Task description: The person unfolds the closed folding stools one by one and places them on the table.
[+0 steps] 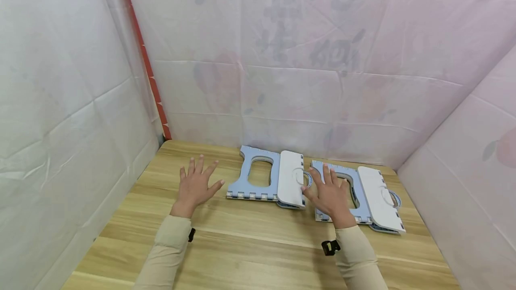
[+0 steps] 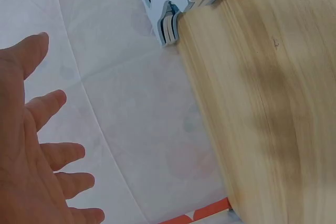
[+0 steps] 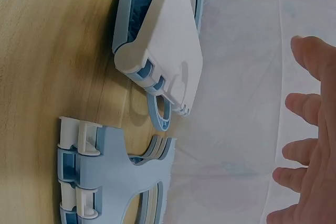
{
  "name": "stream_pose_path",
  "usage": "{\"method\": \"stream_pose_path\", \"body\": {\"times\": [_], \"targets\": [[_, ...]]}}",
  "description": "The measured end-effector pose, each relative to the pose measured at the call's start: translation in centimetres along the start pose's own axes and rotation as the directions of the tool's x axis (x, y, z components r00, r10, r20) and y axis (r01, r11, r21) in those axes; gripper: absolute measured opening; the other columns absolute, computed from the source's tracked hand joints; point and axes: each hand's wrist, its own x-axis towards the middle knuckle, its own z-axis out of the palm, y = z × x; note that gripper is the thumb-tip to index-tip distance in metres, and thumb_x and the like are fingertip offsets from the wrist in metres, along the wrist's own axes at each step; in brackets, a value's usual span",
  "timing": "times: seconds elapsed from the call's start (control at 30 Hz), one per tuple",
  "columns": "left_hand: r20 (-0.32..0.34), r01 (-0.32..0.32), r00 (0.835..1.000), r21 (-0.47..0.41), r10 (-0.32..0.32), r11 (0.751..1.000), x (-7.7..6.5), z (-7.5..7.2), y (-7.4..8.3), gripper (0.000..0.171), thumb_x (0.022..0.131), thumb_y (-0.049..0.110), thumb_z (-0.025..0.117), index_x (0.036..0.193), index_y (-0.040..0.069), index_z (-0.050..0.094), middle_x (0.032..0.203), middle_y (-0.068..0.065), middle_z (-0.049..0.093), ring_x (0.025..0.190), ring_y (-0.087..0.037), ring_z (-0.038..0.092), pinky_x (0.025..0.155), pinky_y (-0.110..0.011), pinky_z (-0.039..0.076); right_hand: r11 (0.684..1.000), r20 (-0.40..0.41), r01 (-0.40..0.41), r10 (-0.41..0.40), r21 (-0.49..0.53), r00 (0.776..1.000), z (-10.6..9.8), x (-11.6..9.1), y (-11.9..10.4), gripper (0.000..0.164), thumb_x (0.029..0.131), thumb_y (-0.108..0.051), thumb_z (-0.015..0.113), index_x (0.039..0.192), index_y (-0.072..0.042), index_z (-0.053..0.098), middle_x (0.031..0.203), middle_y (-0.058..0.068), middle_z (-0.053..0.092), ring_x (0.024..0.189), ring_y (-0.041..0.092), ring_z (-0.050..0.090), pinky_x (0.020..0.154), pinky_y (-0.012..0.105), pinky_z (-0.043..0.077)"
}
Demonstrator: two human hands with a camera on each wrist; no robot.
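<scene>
Two folded plastic step stools, light blue with white panels and loop handles, lie flat on the wooden table. The left folding stool [image 1: 291, 178] is near the middle of the back edge, and the right folding stool [image 1: 379, 198] lies beside it. My left hand [image 1: 195, 187] hovers with spread fingers to the left of the left stool. Above the right stool's left part is my right hand [image 1: 331, 195], fingers spread, hiding some of its blue frame. Both wrist views show the left palm [image 2: 26, 145] and the right palm [image 3: 320, 145] holding nothing, apart from the stools.
The wooden table [image 1: 250, 245] meets a pale printed sheet [image 1: 282, 57] at the back, with more sheeting on the left [image 1: 72, 124] and right. A red strip [image 1: 149, 70] runs up the back left corner. Dark straps circle both wrists.
</scene>
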Motion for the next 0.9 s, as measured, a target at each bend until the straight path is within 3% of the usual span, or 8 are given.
{"method": "stream_pose_path", "body": {"times": [0.1,0.2,0.3,0.4,0.67,0.9], "targets": [[-0.038,-0.02,0.999,0.013,0.02,1.0,-0.1,0.1,0.0,0.062,0.087,0.053,0.055,0.139,0.021,0.046,0.144,-0.023,0.03,0.127,-0.046,0.029,0.096,-0.065,0.022,1.0,-0.035,0.024,-0.024,-0.009,0.999,0.1,0.0,-0.1,0.064,0.087,-0.047,0.058,0.139,-0.013,0.042,0.141,0.029,0.029,0.123,0.049,0.032,0.087,0.07,0.027],[-0.097,-0.053,0.994,0.024,0.055,0.998,-0.4,0.4,0.0,0.053,0.087,0.045,0.061,0.132,0.018,0.054,0.132,-0.021,0.046,0.111,-0.042,0.049,0.084,-0.058,0.039,0.998,-0.136,0.065,-0.067,-0.018,0.988,0.5,-0.2,-0.1,0.053,0.082,-0.036,0.068,0.126,-0.008,0.056,0.123,0.027,0.049,0.101,0.045,0.052,0.068,0.059,0.044],[-0.14,-0.079,0.987,0.029,0.082,0.996,-0.7,0.6,0.1,0.044,0.086,0.037,0.064,0.123,0.015,0.062,0.117,-0.016,0.059,0.096,-0.035,0.058,0.07,-0.051,0.046,0.994,-0.238,0.103,-0.107,-0.029,0.965,1.0,-0.5,-0.1,0.042,0.077,-0.027,0.074,0.113,-0.006,0.064,0.101,0.021,0.06,0.077,0.037,0.058,0.047,0.046,0.044],[-0.16,-0.086,0.983,0.038,0.091,0.996,-0.9,0.7,0.2,0.039,0.085,0.034,0.065,0.119,0.015,0.065,0.109,-0.012,0.063,0.093,-0.032,0.06,0.066,-0.048,0.047,0.992,-0.292,0.126,-0.125,-0.017,0.948,1.4,-0.7,-0.1,0.038,0.075,-0.025,0.076,0.107,-0.005,0.066,0.093,0.018,0.062,0.067,0.033,0.056,0.039,0.039,0.039],[-0.144,-0.068,0.987,0.027,0.071,0.997,-1.1,0.9,0.5,0.041,0.084,0.036,0.066,0.119,0.015,0.064,0.11,-0.012,0.062,0.094,-0.033,0.059,0.068,-0.049,0.047,0.99,-0.312,0.139,-0.132,0.0,0.941,1.6,-0.8,-0.3,0.042,0.075,-0.025,0.076,0.11,-0.003,0.066,0.091,0.019,0.061,0.066,0.033,0.056,0.039,0.038,0.038],[-0.123,-0.079,0.99,-0.074,0.07,0.994,-1.1,1.4,0.6,0.043,0.083,0.031,0.068,0.121,0.012,0.063,0.113,-0.014,0.06,0.097,-0.035,0.057,0.072,-0.051,0.046,0.992,-0.248,0.111,-0.094,0.055,0.964,1.9,-0.4,0.0,0.052,0.077,-0.025,0.076,0.12,-0.001,0.059,0.099,0.022,0.061,0.073,0.037,0.057,0.043,0.042,0.04]]}}
